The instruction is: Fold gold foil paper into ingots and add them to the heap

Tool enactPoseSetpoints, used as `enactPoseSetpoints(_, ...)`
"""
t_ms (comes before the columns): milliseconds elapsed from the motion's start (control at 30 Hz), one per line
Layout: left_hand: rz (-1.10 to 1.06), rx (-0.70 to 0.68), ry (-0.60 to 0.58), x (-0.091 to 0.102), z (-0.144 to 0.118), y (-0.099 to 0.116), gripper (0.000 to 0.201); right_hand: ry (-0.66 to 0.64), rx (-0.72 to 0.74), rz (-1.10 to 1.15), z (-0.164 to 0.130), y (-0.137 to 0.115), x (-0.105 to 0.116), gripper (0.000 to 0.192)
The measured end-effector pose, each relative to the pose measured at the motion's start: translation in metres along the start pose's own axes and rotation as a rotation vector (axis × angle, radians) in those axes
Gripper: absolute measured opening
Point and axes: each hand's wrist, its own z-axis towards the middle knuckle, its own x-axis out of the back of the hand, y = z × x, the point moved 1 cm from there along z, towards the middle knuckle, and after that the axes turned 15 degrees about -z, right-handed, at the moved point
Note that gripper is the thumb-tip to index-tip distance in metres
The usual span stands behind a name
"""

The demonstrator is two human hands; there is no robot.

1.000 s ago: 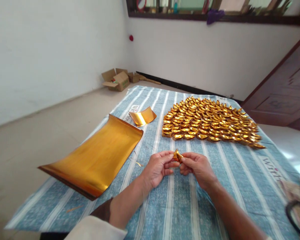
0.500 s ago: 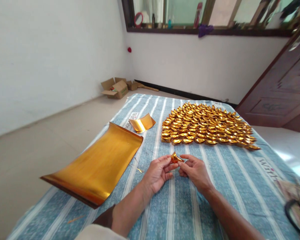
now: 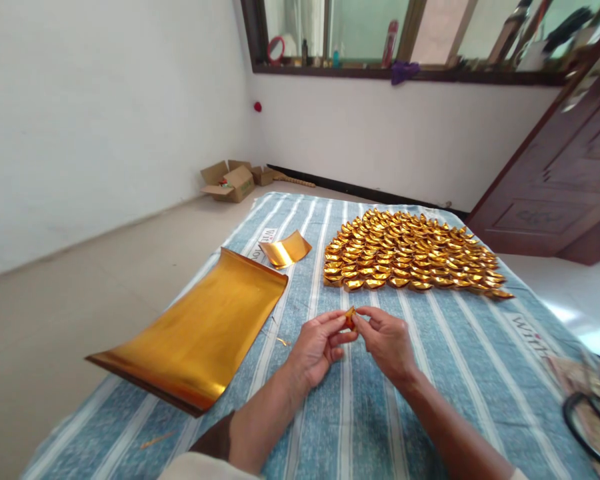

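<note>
You pinched a small gold paper piece (image 3: 351, 317) between left hand (image 3: 316, 347) and right hand (image 3: 387, 341), mid-fold; the next crease likely needed firm fingertip pressure.

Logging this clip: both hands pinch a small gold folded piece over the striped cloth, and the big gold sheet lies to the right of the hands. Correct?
Not quite. In the head view the big gold sheet lies to the left of the hands, not the right. The left hand and right hand do pinch the small gold folded piece over the striped cloth.
</note>
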Motion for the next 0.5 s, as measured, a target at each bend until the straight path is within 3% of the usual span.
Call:
enactPoseSetpoints(267,-0.079,0.041,-0.004,-0.0006,-0.0001,0.0009,0.016,0.008,-0.007,-0.022,-0.0014,0.0013,-0.0027,0.031)
enactPoseSetpoints(500,-0.189,0.071,-0.007,0.0004,0.0029,0.0018,0.01,-0.015,0.047,-0.036,-0.0064,-0.0013,-0.0055,0.028)
